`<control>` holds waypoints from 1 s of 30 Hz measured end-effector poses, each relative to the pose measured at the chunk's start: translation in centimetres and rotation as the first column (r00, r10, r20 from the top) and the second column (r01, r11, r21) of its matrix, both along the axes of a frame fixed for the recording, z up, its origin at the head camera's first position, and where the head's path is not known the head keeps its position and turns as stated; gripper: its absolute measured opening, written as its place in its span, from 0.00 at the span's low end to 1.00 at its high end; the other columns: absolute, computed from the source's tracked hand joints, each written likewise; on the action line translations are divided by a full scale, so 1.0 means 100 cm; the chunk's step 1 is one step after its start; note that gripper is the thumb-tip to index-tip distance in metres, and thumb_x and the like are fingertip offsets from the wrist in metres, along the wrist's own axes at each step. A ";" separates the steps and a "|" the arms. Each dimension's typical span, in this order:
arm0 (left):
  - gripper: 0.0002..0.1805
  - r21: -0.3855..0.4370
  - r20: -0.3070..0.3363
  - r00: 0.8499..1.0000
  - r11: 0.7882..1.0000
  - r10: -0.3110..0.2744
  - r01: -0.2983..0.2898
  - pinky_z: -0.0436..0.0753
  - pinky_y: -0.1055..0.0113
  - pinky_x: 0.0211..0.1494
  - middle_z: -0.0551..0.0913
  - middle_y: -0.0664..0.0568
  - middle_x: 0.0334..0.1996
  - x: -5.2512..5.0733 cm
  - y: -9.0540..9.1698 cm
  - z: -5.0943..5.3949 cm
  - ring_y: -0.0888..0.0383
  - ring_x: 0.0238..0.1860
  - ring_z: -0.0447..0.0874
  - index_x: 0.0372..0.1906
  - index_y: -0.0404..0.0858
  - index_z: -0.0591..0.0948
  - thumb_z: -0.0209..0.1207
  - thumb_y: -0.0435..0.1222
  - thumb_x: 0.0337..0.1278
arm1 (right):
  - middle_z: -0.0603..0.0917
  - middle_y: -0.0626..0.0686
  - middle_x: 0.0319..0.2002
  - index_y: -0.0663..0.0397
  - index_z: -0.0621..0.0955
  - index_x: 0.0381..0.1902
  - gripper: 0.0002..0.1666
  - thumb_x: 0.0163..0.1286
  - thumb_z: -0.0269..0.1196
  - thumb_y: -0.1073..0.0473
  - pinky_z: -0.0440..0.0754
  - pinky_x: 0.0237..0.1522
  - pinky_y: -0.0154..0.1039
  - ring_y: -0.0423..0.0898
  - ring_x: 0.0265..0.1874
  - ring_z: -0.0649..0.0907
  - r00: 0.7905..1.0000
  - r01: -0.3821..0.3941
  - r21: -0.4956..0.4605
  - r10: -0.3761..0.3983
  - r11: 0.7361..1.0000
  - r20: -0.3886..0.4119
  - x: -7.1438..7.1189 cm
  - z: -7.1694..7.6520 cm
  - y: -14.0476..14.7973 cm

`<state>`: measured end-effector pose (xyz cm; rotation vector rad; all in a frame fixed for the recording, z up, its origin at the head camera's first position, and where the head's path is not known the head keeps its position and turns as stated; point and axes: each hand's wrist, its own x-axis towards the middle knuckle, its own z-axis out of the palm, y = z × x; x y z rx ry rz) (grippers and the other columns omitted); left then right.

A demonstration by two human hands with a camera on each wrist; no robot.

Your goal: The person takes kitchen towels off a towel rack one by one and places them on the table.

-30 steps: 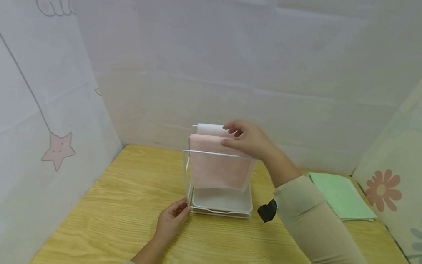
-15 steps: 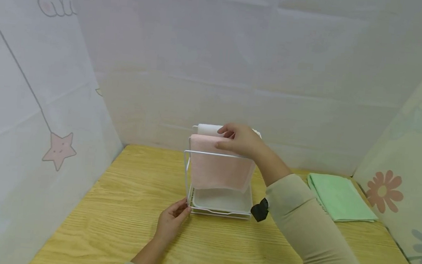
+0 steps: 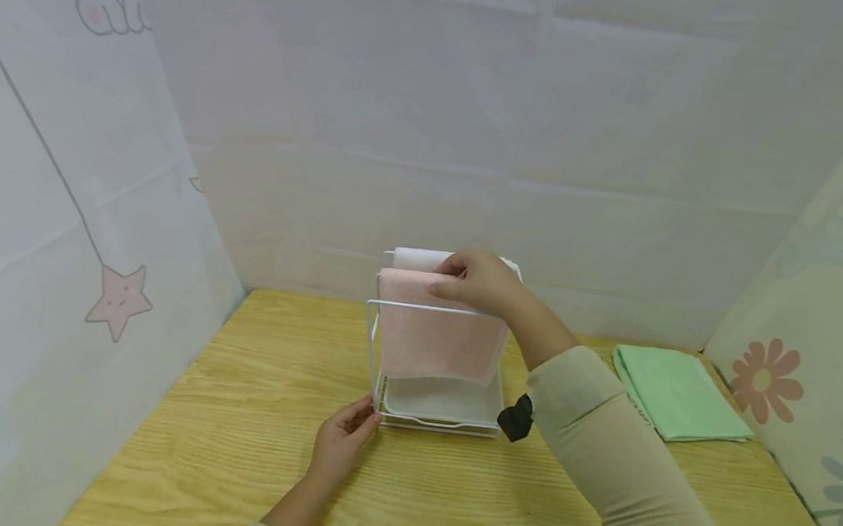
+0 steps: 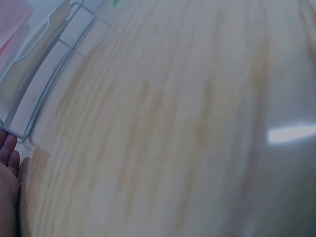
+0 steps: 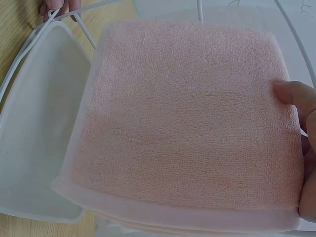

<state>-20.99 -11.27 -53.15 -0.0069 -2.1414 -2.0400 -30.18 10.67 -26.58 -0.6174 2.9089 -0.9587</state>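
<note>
Pink terry cloth (image 3: 435,344) hangs folded in the white wire rack (image 3: 425,306), my right hand (image 3: 480,281) pinching its top between thumb and fingers. My left hand (image 3: 340,440) grips the rack's near left corner on the wooden desk (image 3: 226,430); folded green cloth (image 3: 684,396) lies rightward.

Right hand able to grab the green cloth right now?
Probably not yet: the right hand pinches the pink towel. Nothing visible lies on the green cloth, so it looks reachable once that hand lets go.
</note>
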 end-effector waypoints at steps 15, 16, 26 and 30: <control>0.20 -0.014 -0.023 1.000 1.000 -0.004 0.004 0.82 0.80 0.42 0.84 0.33 0.48 0.000 0.001 -0.001 0.70 0.39 0.81 0.56 0.27 0.79 0.64 0.31 0.60 | 0.86 0.49 0.37 0.50 0.84 0.39 0.12 0.66 0.67 0.49 0.77 0.43 0.37 0.45 0.38 0.78 0.999 -0.007 -0.106 0.011 0.994 0.035 -0.002 0.000 0.005; 0.21 -0.009 -0.019 1.000 1.000 -0.002 0.002 0.82 0.80 0.42 0.84 0.33 0.48 0.000 0.001 -0.001 0.70 0.39 0.81 0.56 0.28 0.80 0.65 0.31 0.60 | 0.86 0.49 0.37 0.50 0.84 0.40 0.11 0.67 0.66 0.49 0.77 0.43 0.37 0.44 0.38 0.78 0.999 -0.010 -0.116 0.015 0.993 0.035 -0.002 0.000 0.005; 0.20 -0.007 -0.022 1.000 1.000 0.002 -0.002 0.82 0.80 0.42 0.84 0.33 0.48 -0.002 0.001 -0.001 0.69 0.39 0.82 0.56 0.28 0.80 0.65 0.31 0.59 | 0.86 0.51 0.44 0.42 0.80 0.53 0.16 0.68 0.65 0.51 0.78 0.47 0.39 0.45 0.41 0.82 0.999 -0.002 -0.201 0.011 0.980 0.044 -0.002 0.001 0.005; 0.21 -0.005 -0.017 1.000 1.000 -0.005 0.005 0.82 0.80 0.43 0.84 0.33 0.48 -0.002 0.001 -0.001 0.69 0.39 0.82 0.57 0.28 0.80 0.65 0.31 0.59 | 0.87 0.51 0.43 0.43 0.82 0.51 0.14 0.68 0.65 0.51 0.78 0.46 0.38 0.45 0.40 0.82 1.000 -0.010 -0.203 0.015 0.979 0.023 -0.004 0.001 0.005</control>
